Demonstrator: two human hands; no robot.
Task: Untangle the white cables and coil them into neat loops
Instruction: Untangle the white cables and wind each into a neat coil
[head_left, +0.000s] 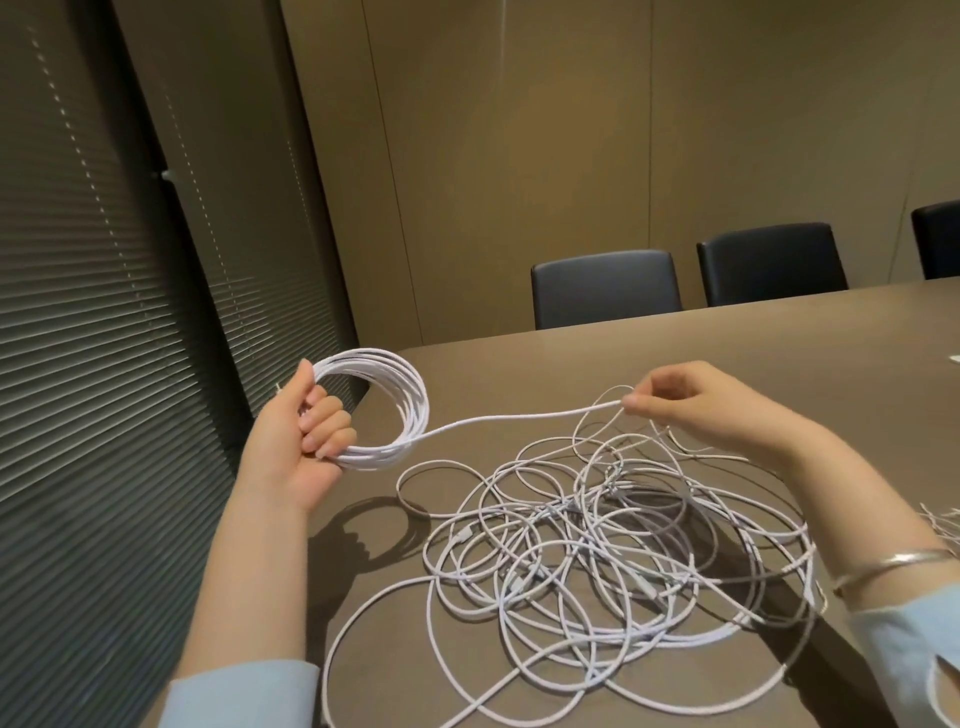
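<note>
Left hand (296, 441) raised above the table's near-left corner, fingers curled through a coil of white cable (387, 408), several turns gathered, thumb lying along the coil's outer side. One strand (519, 417) leaves the bottom of the coil and runs taut to the right hand (691, 402). There the thumb and forefinger pinch it; remaining fingers loosely bent, holding nothing. Below and between both sets of fingers, the tangled white cables (613, 551) lie in overlapping loops on the brown table (779, 343). Silver bangle (883, 566) on right wrist. Two black chairs (605, 288) beyond the fingertips at the table's far edge.
</note>
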